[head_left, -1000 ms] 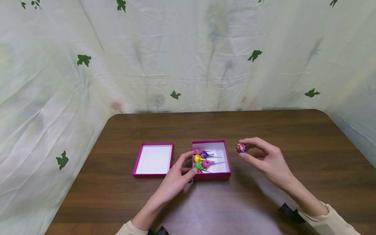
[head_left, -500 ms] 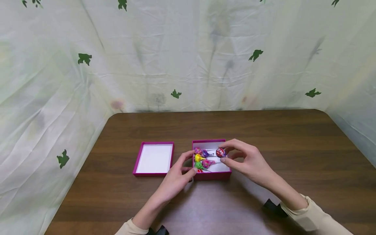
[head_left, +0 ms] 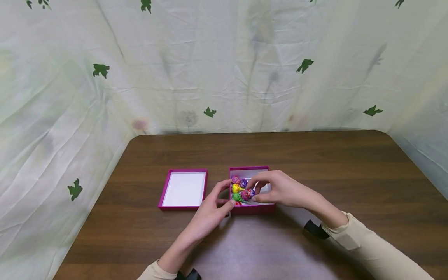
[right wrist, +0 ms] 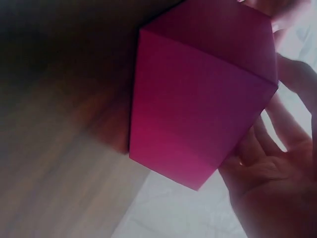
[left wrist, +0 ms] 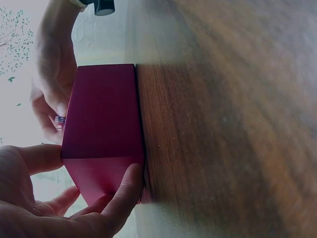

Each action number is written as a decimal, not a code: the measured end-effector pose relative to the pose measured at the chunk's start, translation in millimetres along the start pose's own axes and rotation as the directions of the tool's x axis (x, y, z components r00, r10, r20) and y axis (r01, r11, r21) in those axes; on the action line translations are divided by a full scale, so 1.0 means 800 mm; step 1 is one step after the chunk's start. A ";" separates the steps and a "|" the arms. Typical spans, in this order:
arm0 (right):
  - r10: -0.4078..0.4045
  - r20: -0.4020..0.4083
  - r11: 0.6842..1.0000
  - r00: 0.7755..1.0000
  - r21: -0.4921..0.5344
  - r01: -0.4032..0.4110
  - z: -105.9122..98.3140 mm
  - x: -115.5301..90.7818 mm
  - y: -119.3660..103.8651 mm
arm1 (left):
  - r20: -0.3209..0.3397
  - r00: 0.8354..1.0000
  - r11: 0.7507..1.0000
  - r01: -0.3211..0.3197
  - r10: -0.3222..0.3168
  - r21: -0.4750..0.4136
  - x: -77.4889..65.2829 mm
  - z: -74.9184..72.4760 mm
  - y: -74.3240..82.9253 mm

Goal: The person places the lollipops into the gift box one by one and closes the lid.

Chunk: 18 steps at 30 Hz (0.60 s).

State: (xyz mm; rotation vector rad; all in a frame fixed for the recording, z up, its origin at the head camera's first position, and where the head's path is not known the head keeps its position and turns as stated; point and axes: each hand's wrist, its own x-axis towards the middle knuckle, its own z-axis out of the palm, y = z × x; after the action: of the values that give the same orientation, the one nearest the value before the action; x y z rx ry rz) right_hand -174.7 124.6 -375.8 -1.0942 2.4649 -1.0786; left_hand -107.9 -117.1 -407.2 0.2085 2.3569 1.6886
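Note:
A magenta box [head_left: 252, 210] with a white inside sits mid-table and holds several wrapped lollipops [head_left: 238, 189] along its left side. My left hand [head_left: 225, 194] grips the box's near left corner, thumb on the front wall and fingers on the left wall, as the left wrist view shows [left wrist: 84, 171]. My right hand [head_left: 257, 191] reaches into the box from the right and pinches a red lollipop [head_left: 250, 192] low among the others. The right wrist view shows only the box's outer walls [right wrist: 198, 99]. Both sleeves are cream.
The box's lid [head_left: 183, 189], magenta with a white inside, lies open side up just left of the box. The dark wooden table [head_left: 315, 155] has rounded far corners. A pale cloth with green leaf prints [head_left: 224, 70] hangs behind and at both sides.
My right hand has carried the red lollipop leftward from beside the box, over its rim and down among the other lollipops. My left hand has kept its hold on the box corner.

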 end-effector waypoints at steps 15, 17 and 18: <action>0.081 0.155 0.989 0.985 -0.138 -0.060 0.003 0.027 0.004 | 0.000 1.000 1.000 0.006 -0.006 0.004 0.001 0.000 0.000; 0.080 0.145 0.982 0.986 -0.184 -0.053 0.005 0.029 0.004 | -0.002 1.000 1.000 0.007 -0.007 0.008 0.000 0.001 0.000; 0.076 0.137 0.978 0.988 -0.205 -0.047 0.007 0.029 0.004 | -0.003 1.000 1.000 0.009 -0.009 0.010 0.000 0.001 0.000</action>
State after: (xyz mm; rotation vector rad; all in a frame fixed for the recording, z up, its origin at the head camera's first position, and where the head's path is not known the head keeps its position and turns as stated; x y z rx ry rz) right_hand -189.9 106.2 -380.1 -1.1005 2.5146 -0.7163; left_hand -107.9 -116.0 -407.9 0.1971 2.3652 1.6749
